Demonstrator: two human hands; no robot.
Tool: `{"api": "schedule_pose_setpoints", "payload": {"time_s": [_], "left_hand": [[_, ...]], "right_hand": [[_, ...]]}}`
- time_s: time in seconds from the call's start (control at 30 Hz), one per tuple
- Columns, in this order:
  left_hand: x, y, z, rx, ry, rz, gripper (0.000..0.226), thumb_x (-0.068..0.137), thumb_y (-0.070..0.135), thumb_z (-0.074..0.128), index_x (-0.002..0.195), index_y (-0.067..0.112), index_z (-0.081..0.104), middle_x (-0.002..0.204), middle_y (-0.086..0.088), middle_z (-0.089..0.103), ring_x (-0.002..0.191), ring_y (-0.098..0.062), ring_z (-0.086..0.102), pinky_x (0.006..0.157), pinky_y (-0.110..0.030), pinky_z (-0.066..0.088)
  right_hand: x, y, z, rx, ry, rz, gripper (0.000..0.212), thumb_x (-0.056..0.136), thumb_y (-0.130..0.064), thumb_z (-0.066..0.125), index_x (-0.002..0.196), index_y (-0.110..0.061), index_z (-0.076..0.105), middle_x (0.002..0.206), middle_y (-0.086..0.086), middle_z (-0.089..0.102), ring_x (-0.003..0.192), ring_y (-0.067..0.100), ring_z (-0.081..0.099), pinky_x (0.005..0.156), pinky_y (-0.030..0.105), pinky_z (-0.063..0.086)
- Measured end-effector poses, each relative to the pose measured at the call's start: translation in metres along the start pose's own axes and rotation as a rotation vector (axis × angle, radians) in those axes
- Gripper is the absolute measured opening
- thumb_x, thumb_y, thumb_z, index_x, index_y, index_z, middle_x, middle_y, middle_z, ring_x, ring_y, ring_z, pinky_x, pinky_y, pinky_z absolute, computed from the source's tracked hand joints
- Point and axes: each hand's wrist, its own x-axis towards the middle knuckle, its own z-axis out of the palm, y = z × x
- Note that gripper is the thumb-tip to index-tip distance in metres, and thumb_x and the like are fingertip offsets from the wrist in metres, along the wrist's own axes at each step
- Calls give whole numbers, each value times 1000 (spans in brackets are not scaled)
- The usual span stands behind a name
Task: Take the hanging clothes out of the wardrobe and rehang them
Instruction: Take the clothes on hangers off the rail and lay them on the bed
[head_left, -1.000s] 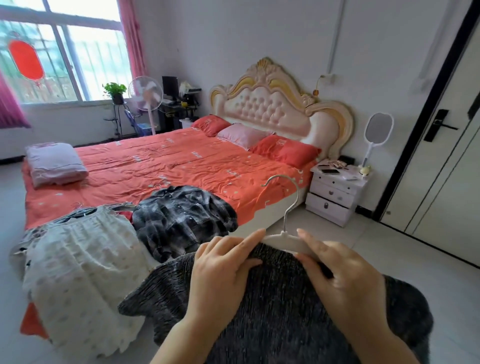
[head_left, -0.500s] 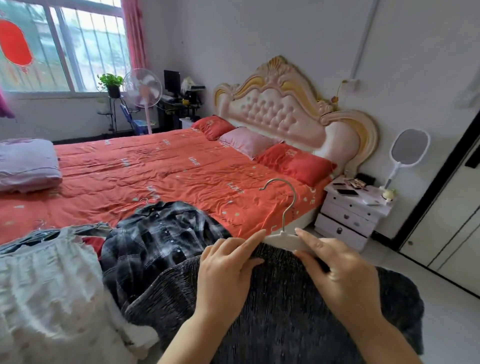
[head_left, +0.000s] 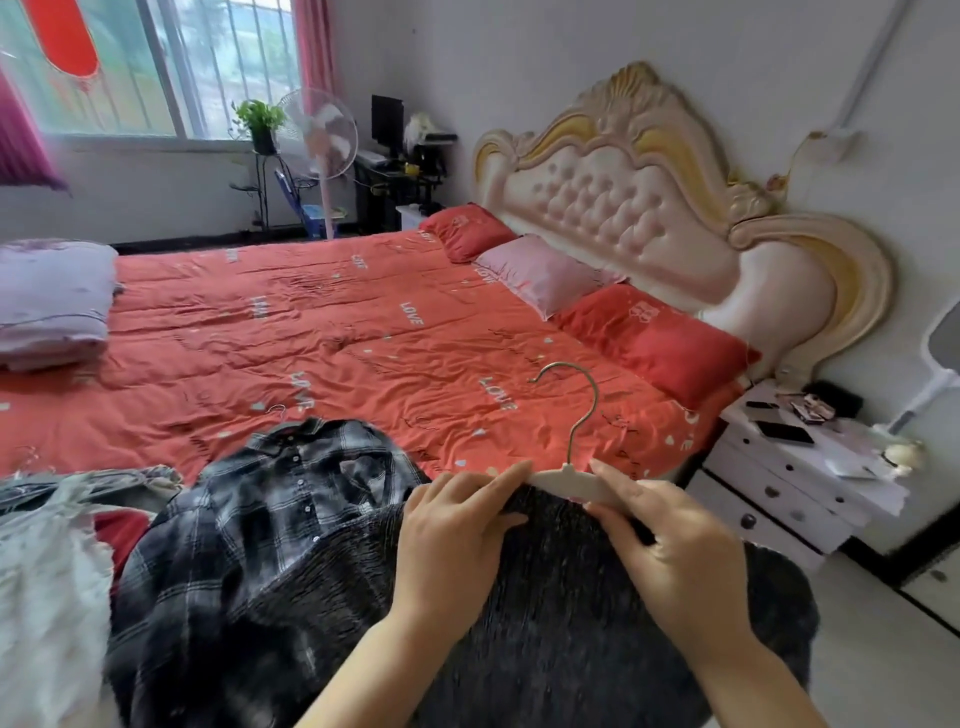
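We hold the dark knit sweater (head_left: 545, 623) at the near edge of the bed (head_left: 363, 332), white hanger (head_left: 576, 480) at its neck, hook up. Left grip (head_left: 457, 525) and right grip (head_left: 675, 551) each pinch the neckline over a hanger arm. Plaid shirt (head_left: 270, 519) and white garment (head_left: 47, 597) lie on the bed. The clothes look out of the wardrobe, with rehanging likely left.

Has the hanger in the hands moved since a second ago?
Yes. The hanger has come forward over the bed, nearer the plaid shirt, which the dark sweater now overlaps.
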Motion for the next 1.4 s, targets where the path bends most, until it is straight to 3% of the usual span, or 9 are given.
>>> {"api": "schedule_pose_setpoints", "payload": {"time_s": [0.23,0.6,0.83,1.03,1.23,1.4], "left_hand": [[73,-25,98,38,12,-131,41,79,38,51,120,37,50,84,12,65,79,-9,54,73,-27,42],[152,-112,225,61,0,-294,43,78,38,51,120,38,50,81,13,64,75,-9,56,71,-27,44],[192,-191,283,63,-30,-403,45,74,35,52,118,38,52,80,12,65,74,-10,58,67,-30,48],[221,-258,315,125,-42,-498,45,74,34,53,119,38,50,80,10,65,71,-12,57,68,-30,40],[248,-333,347,201,-44,-610,46,74,35,53,119,36,50,80,9,66,73,-9,55,63,-30,46],[255,-405,377,264,-125,-700,57,67,25,67,120,33,49,76,6,66,67,-17,61,62,-29,47]], "right_hand": [[78,113,63,121,-120,-32,38,83,-39,55,116,-24,66,85,-10,68,75,9,65,65,24,47],[162,225,188,150,-272,-70,38,82,-40,53,115,-26,67,81,-11,67,68,6,62,62,19,44],[206,267,286,202,-410,-45,36,84,-40,51,113,-27,67,80,-12,66,67,7,61,59,19,43],[243,288,371,248,-500,-54,36,83,-42,50,112,-29,68,79,-13,66,66,5,59,56,19,42],[272,311,481,328,-626,-57,37,81,-43,51,110,-31,68,81,-12,68,75,8,58,60,20,42],[282,325,575,392,-780,-23,39,78,-48,50,110,-34,67,76,-11,66,77,9,56,60,23,40]]}}
